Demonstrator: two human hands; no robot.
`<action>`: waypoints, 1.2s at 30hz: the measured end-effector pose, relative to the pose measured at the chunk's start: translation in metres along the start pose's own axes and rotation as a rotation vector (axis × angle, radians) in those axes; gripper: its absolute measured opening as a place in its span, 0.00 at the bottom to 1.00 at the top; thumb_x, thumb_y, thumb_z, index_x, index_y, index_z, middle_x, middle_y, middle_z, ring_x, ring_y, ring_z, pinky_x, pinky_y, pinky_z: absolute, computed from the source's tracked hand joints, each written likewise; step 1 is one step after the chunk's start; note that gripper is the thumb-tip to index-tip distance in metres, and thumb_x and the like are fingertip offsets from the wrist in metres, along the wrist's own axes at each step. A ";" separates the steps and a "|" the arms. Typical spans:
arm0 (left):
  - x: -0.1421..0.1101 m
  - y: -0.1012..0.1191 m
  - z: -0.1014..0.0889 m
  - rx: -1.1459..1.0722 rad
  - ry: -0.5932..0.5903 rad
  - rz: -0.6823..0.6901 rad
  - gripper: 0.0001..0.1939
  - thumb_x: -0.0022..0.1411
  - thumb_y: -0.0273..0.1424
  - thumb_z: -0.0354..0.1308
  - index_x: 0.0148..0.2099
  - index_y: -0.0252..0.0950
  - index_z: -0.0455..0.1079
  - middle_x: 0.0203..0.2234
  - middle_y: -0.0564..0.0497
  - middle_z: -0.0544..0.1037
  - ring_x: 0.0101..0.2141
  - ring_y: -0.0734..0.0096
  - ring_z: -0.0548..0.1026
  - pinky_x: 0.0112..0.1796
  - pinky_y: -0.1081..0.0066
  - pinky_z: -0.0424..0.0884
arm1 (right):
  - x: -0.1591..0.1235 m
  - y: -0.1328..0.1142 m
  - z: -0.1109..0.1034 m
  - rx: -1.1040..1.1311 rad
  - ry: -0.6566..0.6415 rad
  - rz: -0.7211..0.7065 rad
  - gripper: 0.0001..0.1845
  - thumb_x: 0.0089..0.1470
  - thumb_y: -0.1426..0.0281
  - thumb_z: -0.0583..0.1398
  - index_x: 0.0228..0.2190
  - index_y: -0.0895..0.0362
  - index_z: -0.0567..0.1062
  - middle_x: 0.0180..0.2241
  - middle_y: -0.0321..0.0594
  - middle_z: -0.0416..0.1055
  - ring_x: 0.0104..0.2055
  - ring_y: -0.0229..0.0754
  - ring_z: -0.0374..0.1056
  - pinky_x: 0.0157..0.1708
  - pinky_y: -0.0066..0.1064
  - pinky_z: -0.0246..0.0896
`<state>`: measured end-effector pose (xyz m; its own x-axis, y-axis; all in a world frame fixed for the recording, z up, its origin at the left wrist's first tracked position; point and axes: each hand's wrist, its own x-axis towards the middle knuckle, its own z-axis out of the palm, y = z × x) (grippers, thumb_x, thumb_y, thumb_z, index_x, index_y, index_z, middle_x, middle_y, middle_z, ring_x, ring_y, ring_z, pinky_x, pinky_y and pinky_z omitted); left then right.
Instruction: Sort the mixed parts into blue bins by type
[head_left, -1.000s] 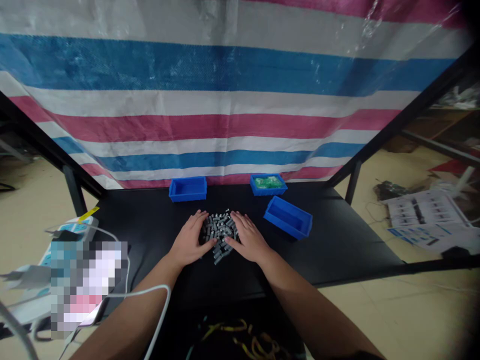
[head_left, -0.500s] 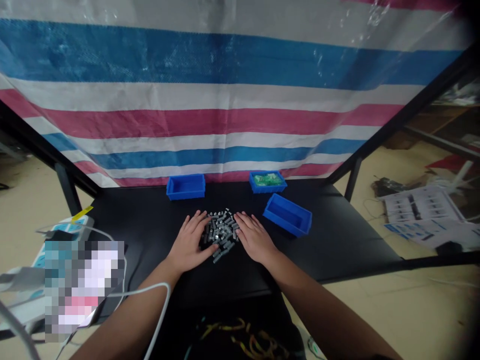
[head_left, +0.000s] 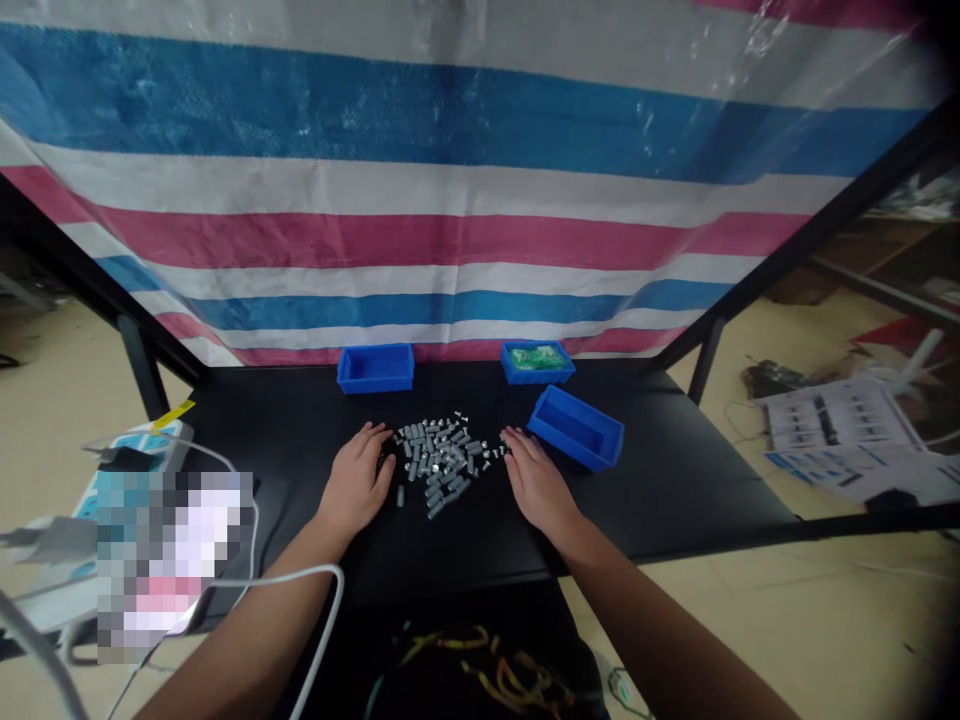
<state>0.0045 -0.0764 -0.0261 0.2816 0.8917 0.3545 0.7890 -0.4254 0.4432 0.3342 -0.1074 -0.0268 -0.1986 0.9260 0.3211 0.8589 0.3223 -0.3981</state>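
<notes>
A loose spread of several small grey metal screws (head_left: pixel 439 460) lies on the black table (head_left: pixel 300 440). My left hand (head_left: pixel 352 485) rests flat on the table at the left edge of the screws, fingers stretched out. On the right edge of the spread lies my right hand (head_left: pixel 534 480), flat too, with fingers extended. Neither hand holds anything.
Three blue bins stand behind: an empty one (head_left: pixel 375 367) at back left, one with green parts (head_left: pixel 537 361) at back centre, a tilted empty one (head_left: pixel 575 428) beside my right hand. A power strip with white cable (head_left: pixel 150 445) lies left. Striped tarp (head_left: pixel 450 200) hangs behind.
Both hands have slid apart, left going left and right going right. The tight heap of screws has been spread out flatter and wider between them.
</notes>
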 end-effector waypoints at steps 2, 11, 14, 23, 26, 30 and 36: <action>-0.006 0.000 -0.004 0.082 0.009 -0.012 0.18 0.71 0.36 0.50 0.59 0.37 0.67 0.59 0.43 0.72 0.63 0.51 0.65 0.61 0.46 0.65 | -0.002 -0.003 -0.005 0.057 0.058 -0.013 0.24 0.69 0.67 0.50 0.63 0.55 0.64 0.63 0.50 0.64 0.67 0.51 0.60 0.66 0.50 0.58; -0.024 0.004 -0.010 0.082 0.017 0.015 0.14 0.72 0.32 0.49 0.51 0.35 0.74 0.49 0.43 0.77 0.47 0.58 0.75 0.53 0.55 0.74 | -0.004 -0.012 -0.013 0.050 0.232 -0.054 0.15 0.61 0.69 0.59 0.50 0.54 0.74 0.51 0.49 0.68 0.54 0.54 0.66 0.57 0.51 0.64; -0.025 0.004 -0.008 0.064 0.028 0.007 0.14 0.72 0.32 0.49 0.48 0.36 0.75 0.46 0.44 0.78 0.46 0.59 0.76 0.51 0.58 0.76 | -0.004 -0.012 -0.012 0.047 0.224 -0.062 0.12 0.60 0.70 0.60 0.46 0.54 0.75 0.50 0.48 0.68 0.52 0.53 0.66 0.56 0.50 0.64; -0.022 0.013 -0.013 0.085 0.017 -0.024 0.13 0.72 0.33 0.49 0.46 0.36 0.74 0.41 0.44 0.76 0.40 0.60 0.77 0.44 0.60 0.77 | -0.003 -0.013 -0.011 0.020 0.175 -0.032 0.14 0.59 0.66 0.62 0.47 0.55 0.74 0.51 0.49 0.68 0.55 0.54 0.65 0.58 0.51 0.63; -0.022 0.012 -0.009 0.044 0.026 -0.010 0.12 0.72 0.33 0.48 0.46 0.37 0.73 0.41 0.44 0.75 0.41 0.60 0.76 0.46 0.59 0.76 | -0.003 -0.015 -0.011 0.020 0.100 -0.055 0.26 0.58 0.61 0.63 0.56 0.55 0.69 0.58 0.51 0.65 0.61 0.56 0.62 0.62 0.52 0.60; -0.019 0.015 -0.003 -0.048 0.038 0.022 0.12 0.73 0.33 0.48 0.50 0.38 0.71 0.44 0.44 0.74 0.45 0.61 0.75 0.50 0.58 0.74 | -0.004 -0.019 -0.007 -0.005 -0.018 -0.062 0.45 0.53 0.52 0.66 0.65 0.55 0.59 0.67 0.53 0.57 0.69 0.60 0.53 0.67 0.57 0.52; -0.012 0.028 0.000 -0.008 -0.060 0.106 0.35 0.68 0.46 0.56 0.70 0.38 0.53 0.67 0.36 0.58 0.67 0.45 0.57 0.64 0.44 0.59 | 0.005 -0.026 0.005 -0.018 -0.119 -0.046 0.60 0.44 0.42 0.68 0.69 0.55 0.54 0.72 0.53 0.47 0.74 0.62 0.40 0.71 0.58 0.42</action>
<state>0.0230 -0.0990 -0.0175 0.3954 0.8492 0.3499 0.7488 -0.5187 0.4126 0.3082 -0.1101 -0.0191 -0.2914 0.9276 0.2339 0.8559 0.3620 -0.3693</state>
